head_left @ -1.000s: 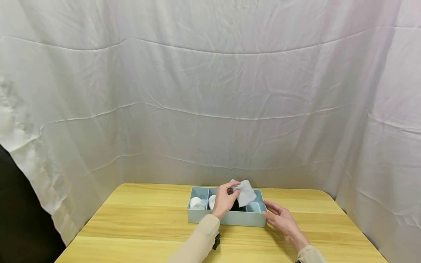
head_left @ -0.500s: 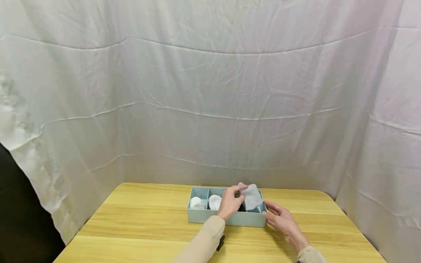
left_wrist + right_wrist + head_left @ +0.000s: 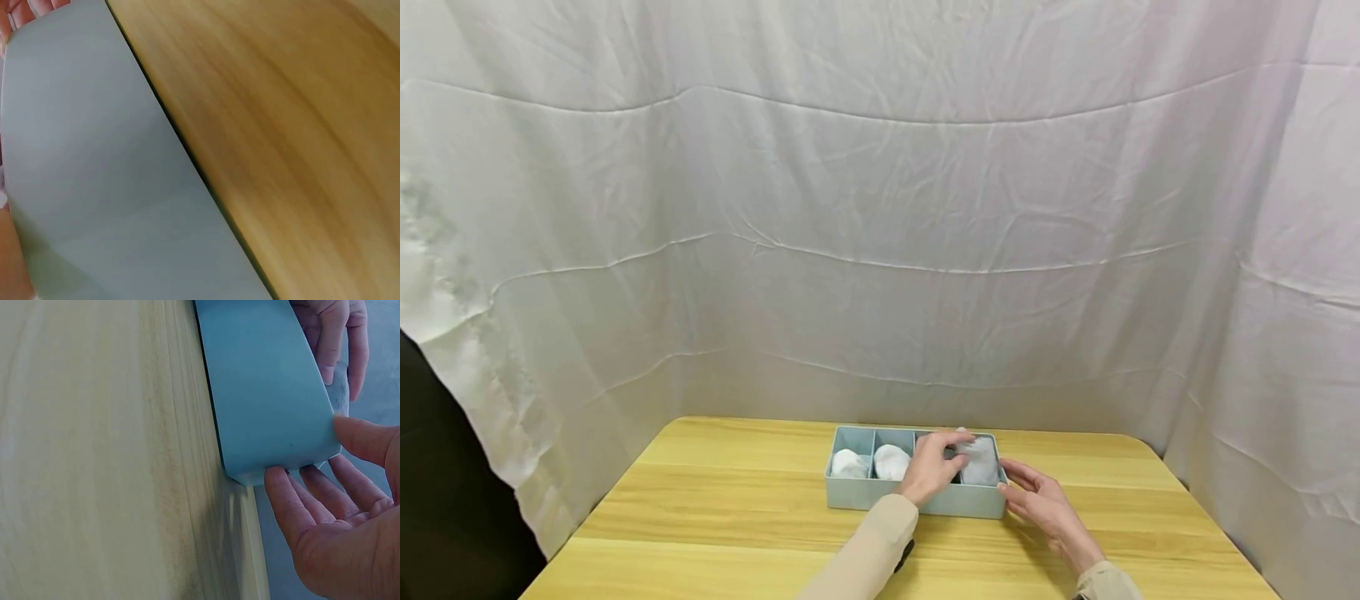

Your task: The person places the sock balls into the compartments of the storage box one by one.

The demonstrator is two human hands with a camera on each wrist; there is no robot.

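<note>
A pale blue divided box (image 3: 955, 502) stands lengthwise on the table. My left hand (image 3: 931, 467) reaches over it from the front and pinches the top edge of a light grey piece of soft folded cloth (image 3: 981, 463), which sits in the rightmost compartment. In the right wrist view the left fingers (image 3: 329, 344) point down beside the cloth. My right hand (image 3: 1041, 504) grips the box's right end, thumb on the upper edge and fingers against the end wall. Two white bundled cloths (image 3: 848, 464) fill the left compartments. Something dark in the third is mostly hidden behind my left hand.
The yellow wood-grain table (image 3: 722, 508) has rounded far corners. White curtains (image 3: 880, 208) hang behind it and along both sides. A black area (image 3: 460, 483) shows at the lower left, beyond the table.
My left hand has moved right and lowered the grey cloth from above the box into its rightmost compartment. The right hand stays on the box's end.
</note>
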